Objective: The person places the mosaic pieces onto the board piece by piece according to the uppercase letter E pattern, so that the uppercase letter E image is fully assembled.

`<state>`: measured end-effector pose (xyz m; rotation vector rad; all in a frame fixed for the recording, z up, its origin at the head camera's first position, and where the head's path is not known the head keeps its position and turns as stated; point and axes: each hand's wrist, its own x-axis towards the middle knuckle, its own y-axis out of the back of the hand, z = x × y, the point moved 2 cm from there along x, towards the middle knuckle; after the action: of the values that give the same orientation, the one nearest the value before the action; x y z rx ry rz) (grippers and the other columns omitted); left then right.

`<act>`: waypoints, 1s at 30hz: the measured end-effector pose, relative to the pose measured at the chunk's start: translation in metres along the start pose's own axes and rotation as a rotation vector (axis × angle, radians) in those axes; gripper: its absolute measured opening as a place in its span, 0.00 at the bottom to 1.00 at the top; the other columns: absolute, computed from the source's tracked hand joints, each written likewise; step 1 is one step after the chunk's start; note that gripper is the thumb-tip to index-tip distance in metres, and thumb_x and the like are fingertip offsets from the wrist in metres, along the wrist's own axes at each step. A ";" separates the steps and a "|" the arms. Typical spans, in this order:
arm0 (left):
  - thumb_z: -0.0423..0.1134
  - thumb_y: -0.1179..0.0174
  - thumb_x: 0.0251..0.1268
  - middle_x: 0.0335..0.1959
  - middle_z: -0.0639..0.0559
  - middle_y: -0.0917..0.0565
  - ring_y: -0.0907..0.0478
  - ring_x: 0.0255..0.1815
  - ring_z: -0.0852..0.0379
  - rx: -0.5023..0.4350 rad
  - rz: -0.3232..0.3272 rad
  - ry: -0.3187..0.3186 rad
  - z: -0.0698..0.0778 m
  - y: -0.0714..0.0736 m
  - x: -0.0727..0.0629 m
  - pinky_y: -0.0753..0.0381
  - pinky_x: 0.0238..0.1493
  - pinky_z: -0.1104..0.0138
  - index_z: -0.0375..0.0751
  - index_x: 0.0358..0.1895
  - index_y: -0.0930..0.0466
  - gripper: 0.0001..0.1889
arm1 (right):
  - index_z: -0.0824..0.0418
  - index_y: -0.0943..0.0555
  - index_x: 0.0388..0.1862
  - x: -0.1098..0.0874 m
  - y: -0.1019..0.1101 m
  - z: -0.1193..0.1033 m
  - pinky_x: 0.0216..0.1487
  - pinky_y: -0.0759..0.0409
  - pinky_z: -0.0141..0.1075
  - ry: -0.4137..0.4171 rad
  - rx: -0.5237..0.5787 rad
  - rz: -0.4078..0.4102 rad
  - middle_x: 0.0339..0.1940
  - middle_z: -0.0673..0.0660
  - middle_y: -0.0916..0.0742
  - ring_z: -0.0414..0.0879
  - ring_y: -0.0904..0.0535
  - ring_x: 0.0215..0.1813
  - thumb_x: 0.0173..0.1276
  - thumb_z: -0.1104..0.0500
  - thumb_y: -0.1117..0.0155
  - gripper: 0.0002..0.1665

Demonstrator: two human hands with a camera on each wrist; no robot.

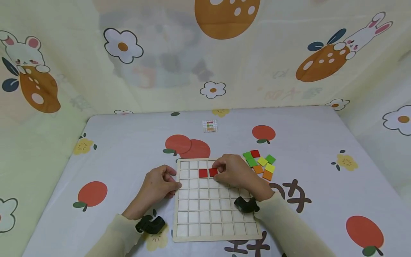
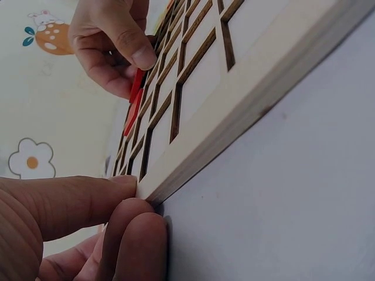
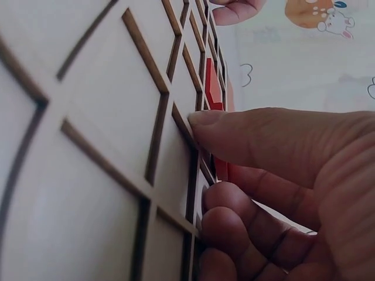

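A wooden grid board (image 1: 205,216) with pale square cells lies on the table. At its left edge, my left hand (image 1: 158,182) holds the frame, thumb on top and curled fingers against the side. My right hand (image 1: 236,171) pinches a red square tile (image 1: 213,172) over a cell in the second row from the top. Another red tile (image 1: 203,173) sits in the cell just left of it. In the left wrist view the held tile (image 2: 136,85) stands tilted above the board. The right wrist view shows the thumb and fingers around it, partly hiding it.
Right of the board's upper corner lies a loose group of green, yellow, orange and red tiles (image 1: 261,161). A small card (image 1: 210,126) with a coloured grid pattern lies near the table's back edge. Patterned cloth (image 1: 167,75) hangs behind and at both sides.
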<state>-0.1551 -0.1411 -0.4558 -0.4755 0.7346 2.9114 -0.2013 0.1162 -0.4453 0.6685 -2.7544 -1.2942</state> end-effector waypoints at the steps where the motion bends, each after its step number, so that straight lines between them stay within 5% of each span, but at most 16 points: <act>1: 0.30 0.25 0.59 0.28 0.47 0.17 0.19 0.21 0.56 -0.002 0.000 0.001 0.000 0.000 0.000 0.14 0.25 0.65 0.36 0.49 0.21 0.17 | 0.58 0.10 0.45 0.000 0.000 0.000 0.35 0.24 0.36 -0.003 0.002 0.000 0.30 0.49 0.20 0.45 0.25 0.36 0.62 0.60 0.21 0.12; 30: 0.30 0.25 0.59 0.27 0.47 0.17 0.19 0.21 0.55 0.009 0.011 0.000 -0.004 0.000 0.000 0.15 0.25 0.66 0.35 0.49 0.21 0.17 | 0.59 0.11 0.45 -0.002 -0.002 -0.002 0.36 0.24 0.36 0.030 0.003 0.013 0.30 0.49 0.20 0.45 0.25 0.37 0.62 0.60 0.21 0.13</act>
<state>-0.1546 -0.1430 -0.4588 -0.4719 0.7532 2.9172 -0.1980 0.1149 -0.4454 0.6628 -2.7331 -1.2667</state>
